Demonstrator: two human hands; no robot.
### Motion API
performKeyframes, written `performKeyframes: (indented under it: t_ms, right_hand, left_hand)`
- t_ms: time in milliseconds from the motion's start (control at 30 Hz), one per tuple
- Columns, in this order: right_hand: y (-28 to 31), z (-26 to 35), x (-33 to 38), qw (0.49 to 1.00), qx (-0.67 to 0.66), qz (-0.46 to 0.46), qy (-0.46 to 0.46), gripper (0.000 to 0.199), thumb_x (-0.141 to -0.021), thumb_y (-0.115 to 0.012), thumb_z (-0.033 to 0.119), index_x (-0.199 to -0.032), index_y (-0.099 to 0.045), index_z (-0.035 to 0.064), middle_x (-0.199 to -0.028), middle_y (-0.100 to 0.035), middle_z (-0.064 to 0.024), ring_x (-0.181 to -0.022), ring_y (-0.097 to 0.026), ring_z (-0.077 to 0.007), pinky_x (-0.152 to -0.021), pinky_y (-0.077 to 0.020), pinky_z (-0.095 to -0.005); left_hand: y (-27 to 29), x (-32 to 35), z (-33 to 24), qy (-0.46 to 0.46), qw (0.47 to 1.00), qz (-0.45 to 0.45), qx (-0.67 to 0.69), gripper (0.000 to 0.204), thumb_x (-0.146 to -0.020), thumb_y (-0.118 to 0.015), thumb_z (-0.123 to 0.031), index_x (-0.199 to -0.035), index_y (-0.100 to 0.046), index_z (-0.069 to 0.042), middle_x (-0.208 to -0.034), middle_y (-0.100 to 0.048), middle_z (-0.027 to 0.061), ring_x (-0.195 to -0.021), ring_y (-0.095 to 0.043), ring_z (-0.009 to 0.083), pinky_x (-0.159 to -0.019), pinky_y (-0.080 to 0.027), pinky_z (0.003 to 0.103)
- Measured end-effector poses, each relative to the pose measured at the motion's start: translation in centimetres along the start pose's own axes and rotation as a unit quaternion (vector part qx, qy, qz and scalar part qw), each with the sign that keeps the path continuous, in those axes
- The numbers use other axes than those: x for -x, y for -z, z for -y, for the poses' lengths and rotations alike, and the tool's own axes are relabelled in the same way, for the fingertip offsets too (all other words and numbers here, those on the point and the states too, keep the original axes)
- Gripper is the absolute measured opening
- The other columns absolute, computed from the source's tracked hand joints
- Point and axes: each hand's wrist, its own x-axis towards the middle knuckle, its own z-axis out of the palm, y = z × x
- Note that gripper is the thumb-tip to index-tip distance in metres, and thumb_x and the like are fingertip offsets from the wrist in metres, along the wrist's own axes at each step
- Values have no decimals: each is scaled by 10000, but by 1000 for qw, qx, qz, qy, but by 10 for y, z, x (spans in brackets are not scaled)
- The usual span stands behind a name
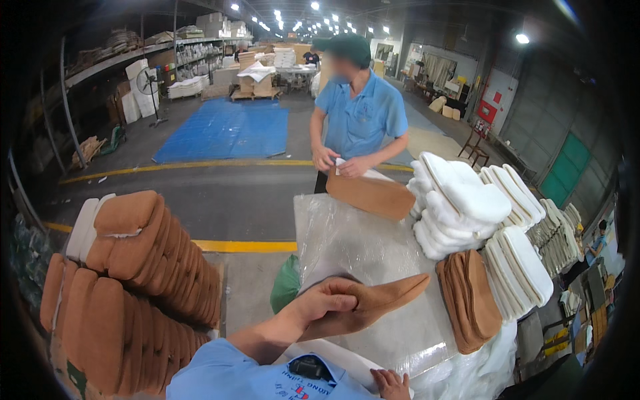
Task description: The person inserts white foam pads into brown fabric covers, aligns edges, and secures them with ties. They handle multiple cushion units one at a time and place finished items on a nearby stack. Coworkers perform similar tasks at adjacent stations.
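left grip (332, 300) clamped on brown cover (387, 299) toward table's (333, 230) near edge, prob light, floppy, grab by rim; right grip (392, 385) closed? can't tell

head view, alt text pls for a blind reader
The person's left hand grips a brown fabric piece over a plastic-covered table, the right hand low in frame. A co-worker opposite handles another brown piece; brown cushions are stacked left, white pads right.
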Motion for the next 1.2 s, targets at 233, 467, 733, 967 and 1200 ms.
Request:
performKeyframes:
  t_ms: [233, 467, 733, 967, 1200]
  right_hand:
    - [-11, -5, -1, 993, -64, -85, 59, 523, -972, -520, 330, -1460, -553, 144, -1379, -623, -155, -1247, -587, -400, -1073, -432, -554]
    - [7, -2, 0, 992, -101, -69, 28, 475, -956, -547, 223, -1424, -585, 151, -1353, -637, -187, -1222, -618, -423, -1026, -498, -498]
    - [-7, -23, -8, 985, -130, -95, 65, 541, -864, -648, 140, -1404, -602, 125, -1264, -677, -188, -1111, -658, -433, -952, -538, -502]
    - [23, -35, -24, 985, -40, -85, 145, 530, -793, -776, 113, -1309, -655, 102, -1144, -750, -106, -1006, -725, -295, -885, -564, -395]
    - [11, -45, -20, 986, -32, -59, 153, 602, -735, -810, 243, -1311, -656, 164, -1183, -742, -75, -1029, -718, -305, -894, -571, -413]
  left_hand:
    - [3, 16, -1, -15, 999, -50, 4, 418, -952, -729, -198, -1293, -663, 35, -1199, -707, 59, -1118, -632, 134, -1023, -476, 285]
    - [-10, 16, -1, -56, 996, -74, 12, 407, -970, -702, -198, -1297, -659, 39, -1205, -710, 70, -1120, -639, 148, -1019, -484, 299]
    - [-34, 10, 1, -87, 993, -74, 39, 380, -972, -693, -185, -1282, -675, 34, -1201, -726, 84, -1103, -675, 172, -1001, -520, 332]
    - [-52, 13, -10, -131, 986, -100, 2, 379, -961, -720, -203, -1267, -689, 18, -1156, -747, 92, -1039, -714, 176, -911, -567, 326]
    - [-58, 9, -22, -136, 986, -98, -12, 387, -954, -738, -214, -1260, -693, 18, -1144, -752, 98, -1020, -723, 188, -908, -568, 332]
